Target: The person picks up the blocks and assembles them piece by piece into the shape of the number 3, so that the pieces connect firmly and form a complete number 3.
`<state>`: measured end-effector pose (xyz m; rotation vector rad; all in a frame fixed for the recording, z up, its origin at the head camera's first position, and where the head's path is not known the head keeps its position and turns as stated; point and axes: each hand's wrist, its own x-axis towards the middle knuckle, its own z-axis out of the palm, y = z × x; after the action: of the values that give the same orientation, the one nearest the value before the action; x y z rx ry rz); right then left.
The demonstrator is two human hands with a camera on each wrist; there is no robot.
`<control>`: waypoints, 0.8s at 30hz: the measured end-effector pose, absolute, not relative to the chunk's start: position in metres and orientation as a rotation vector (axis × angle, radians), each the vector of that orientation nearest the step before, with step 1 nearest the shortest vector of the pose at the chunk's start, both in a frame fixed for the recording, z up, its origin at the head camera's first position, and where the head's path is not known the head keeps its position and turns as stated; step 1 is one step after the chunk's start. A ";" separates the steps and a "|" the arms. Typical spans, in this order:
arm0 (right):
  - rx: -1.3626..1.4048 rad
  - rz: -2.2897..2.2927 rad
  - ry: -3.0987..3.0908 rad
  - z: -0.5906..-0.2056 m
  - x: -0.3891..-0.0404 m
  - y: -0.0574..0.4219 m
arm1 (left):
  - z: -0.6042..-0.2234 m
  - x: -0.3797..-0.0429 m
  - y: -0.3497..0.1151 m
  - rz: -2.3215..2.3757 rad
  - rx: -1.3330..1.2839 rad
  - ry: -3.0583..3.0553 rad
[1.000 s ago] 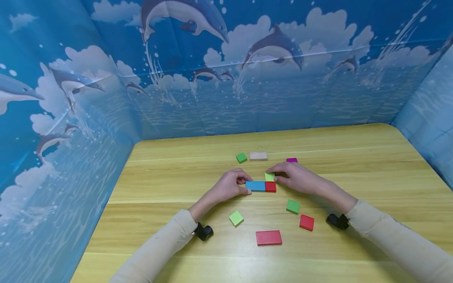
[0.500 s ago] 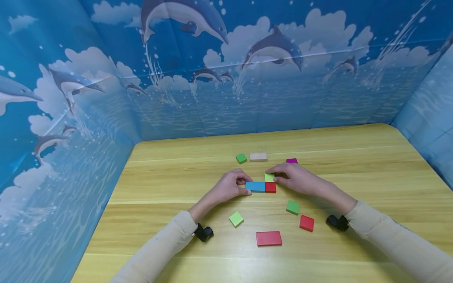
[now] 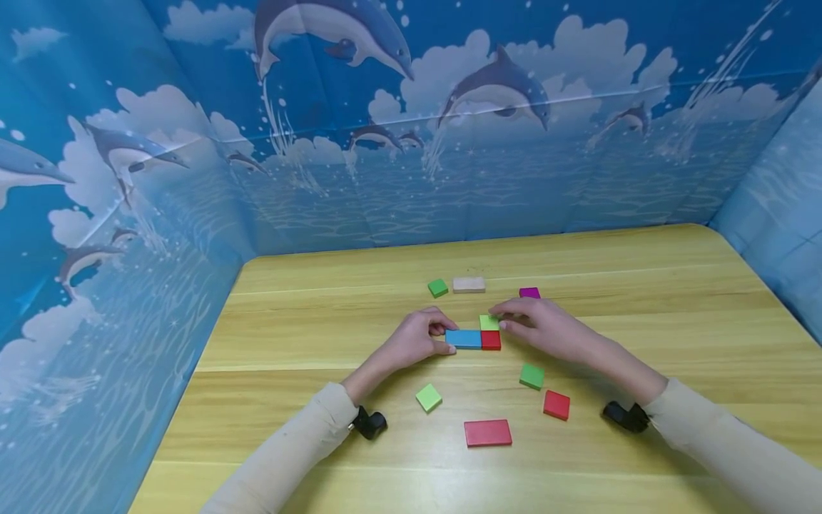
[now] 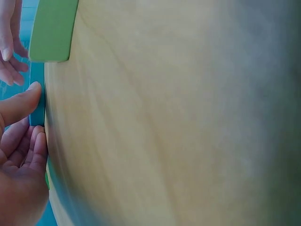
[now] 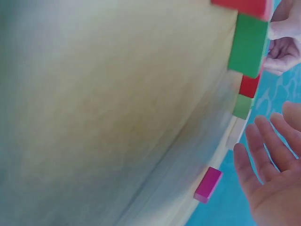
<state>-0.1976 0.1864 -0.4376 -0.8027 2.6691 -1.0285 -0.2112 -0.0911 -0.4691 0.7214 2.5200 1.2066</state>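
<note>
In the head view my left hand [image 3: 417, 339] holds the left end of a blue rectangular block [image 3: 463, 339] between thumb and index finger. The left wrist view shows the thumb on one side of that blue block [image 4: 37, 103]. A red square block [image 3: 491, 340] abuts its right end, and a light green block [image 3: 489, 323] lies against the red one's far side. My right hand [image 3: 546, 327] hovers just right of the light green block, thumb and fingers apart, gripping nothing. In the right wrist view its fingers are loosely extended.
Behind lie a green block [image 3: 438, 288], a pale block [image 3: 469, 285] and a magenta block [image 3: 529, 293]. Nearer sit a light green block [image 3: 429, 397], a green block [image 3: 531, 376], a red square [image 3: 556, 405] and a long red block [image 3: 488, 432]. A dolphin-print curtain [image 3: 411, 178] borders the wooden table.
My right hand has let go of the light green block and drawn slightly to the right. The left hand stays on the blue block, which has not moved.
</note>
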 end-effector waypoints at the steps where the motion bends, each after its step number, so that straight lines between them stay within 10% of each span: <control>1: -0.792 -1.029 2.673 -0.436 -0.195 0.186 | -0.469 -0.211 -0.091 1.207 0.721 2.520; 24: -0.727 -0.916 2.728 -0.426 -0.143 0.205 | -0.469 -0.211 -0.091 1.197 0.720 2.534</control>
<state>-0.1430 0.2053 -0.4262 -0.7273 2.7279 -0.9162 -0.2114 -0.0914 -0.4692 0.7204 2.5342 1.1972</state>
